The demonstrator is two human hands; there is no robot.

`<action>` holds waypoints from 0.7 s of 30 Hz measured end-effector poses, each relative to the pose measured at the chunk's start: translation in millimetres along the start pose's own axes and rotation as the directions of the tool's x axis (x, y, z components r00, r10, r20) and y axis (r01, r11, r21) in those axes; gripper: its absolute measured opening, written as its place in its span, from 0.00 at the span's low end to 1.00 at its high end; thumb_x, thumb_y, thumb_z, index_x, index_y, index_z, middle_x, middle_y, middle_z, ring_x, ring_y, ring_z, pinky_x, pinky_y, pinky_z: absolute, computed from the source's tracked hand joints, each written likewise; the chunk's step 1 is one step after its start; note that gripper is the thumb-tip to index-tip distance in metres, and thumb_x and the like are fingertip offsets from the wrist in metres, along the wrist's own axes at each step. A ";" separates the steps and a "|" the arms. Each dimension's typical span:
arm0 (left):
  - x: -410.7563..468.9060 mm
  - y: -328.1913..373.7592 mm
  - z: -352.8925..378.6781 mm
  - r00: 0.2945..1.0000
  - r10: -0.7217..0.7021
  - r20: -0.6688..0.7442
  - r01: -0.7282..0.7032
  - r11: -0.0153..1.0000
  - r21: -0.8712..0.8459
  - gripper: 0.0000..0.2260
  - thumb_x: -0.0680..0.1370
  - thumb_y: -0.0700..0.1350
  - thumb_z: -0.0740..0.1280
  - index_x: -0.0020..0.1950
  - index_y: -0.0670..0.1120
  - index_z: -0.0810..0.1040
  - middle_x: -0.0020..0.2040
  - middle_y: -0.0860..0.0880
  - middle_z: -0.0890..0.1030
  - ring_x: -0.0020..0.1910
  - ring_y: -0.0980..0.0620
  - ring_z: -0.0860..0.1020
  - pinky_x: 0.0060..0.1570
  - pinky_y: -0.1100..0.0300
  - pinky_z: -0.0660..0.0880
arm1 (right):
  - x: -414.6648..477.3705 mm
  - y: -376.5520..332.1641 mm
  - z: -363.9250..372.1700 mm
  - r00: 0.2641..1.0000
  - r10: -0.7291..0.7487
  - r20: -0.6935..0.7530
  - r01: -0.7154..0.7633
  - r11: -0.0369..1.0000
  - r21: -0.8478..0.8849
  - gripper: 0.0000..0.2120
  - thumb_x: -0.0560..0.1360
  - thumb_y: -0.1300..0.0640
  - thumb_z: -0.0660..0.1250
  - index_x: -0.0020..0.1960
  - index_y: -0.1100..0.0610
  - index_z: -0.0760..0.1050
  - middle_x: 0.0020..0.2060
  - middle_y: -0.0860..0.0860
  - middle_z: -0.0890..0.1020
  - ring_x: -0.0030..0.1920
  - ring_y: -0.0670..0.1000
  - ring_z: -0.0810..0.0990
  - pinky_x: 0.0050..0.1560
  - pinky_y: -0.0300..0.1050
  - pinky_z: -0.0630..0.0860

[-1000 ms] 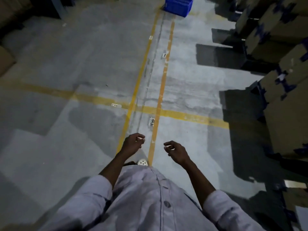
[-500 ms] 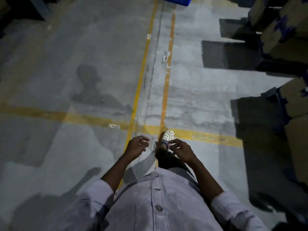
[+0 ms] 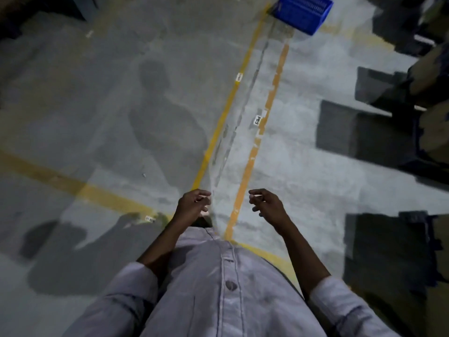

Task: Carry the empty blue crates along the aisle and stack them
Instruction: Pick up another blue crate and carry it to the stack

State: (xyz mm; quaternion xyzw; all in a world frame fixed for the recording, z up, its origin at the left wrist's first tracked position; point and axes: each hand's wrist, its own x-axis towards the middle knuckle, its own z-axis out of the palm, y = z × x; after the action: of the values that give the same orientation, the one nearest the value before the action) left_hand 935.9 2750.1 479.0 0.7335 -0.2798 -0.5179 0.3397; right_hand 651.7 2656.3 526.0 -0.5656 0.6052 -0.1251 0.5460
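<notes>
Okay, I've got the blue crate [image 3: 301,13] up at the far end of the orange line [image 3: 245,176], sitting right across where that line runs out, and the top of the view clips its far side. What I can see of the inside looks bare. It's turned a little askew to the orange line: the near long wall runs crosswise and slants away to the right, so I'd guess the short ends face roughly left and right of the line. Both hands are down at the near end, well apart from the crate. The left hand [image 3: 192,205] is on the left of the orange line, the right hand [image 3: 267,204] just to its right, and both have fingers loosely curled with nothing in them. The crate lies straight up the line and slightly to its right, so the right hand is marginally nearer, though I'd call this a two-handed lift, one hand to each end. Cardboard stacks [image 3: 432,76] crowd the space well right of the line, so I'd keep to the line walking in.
</notes>
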 end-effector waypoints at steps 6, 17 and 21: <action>180.3 95.8 4.8 0.996 0.067 0.054 -0.069 0.997 0.038 0.07 0.82 0.44 0.77 0.59 0.52 0.90 0.49 0.49 0.91 0.42 0.48 0.89 0.38 0.56 0.81 | 153.5 -54.0 -35.5 0.999 0.019 -0.031 -0.019 1.000 0.015 0.07 0.84 0.46 0.73 0.61 0.41 0.85 0.49 0.50 0.89 0.43 0.47 0.88 0.46 0.46 0.77; 442.5 353.0 -15.6 0.958 0.147 0.248 -0.185 0.973 0.140 0.07 0.82 0.47 0.76 0.59 0.55 0.89 0.50 0.44 0.90 0.43 0.49 0.88 0.43 0.55 0.81 | 361.7 -201.7 -128.3 0.977 0.050 -0.210 -0.050 0.999 0.004 0.07 0.83 0.43 0.72 0.61 0.37 0.84 0.48 0.47 0.86 0.45 0.49 0.88 0.50 0.47 0.81; 527.9 401.4 -4.3 0.953 0.116 0.281 -0.165 0.973 0.159 0.09 0.80 0.53 0.74 0.58 0.58 0.89 0.50 0.47 0.91 0.45 0.47 0.89 0.44 0.51 0.81 | 460.7 -231.1 -164.5 0.975 0.064 -0.212 -0.064 0.998 0.009 0.08 0.82 0.45 0.73 0.60 0.38 0.84 0.46 0.46 0.86 0.43 0.49 0.88 0.49 0.47 0.79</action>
State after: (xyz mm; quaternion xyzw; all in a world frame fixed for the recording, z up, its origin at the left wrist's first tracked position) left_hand 1078.4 2102.6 495.7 0.6620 -0.4210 -0.5599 0.2665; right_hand 755.1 2125.3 525.6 -0.5287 0.6778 -0.1678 0.4827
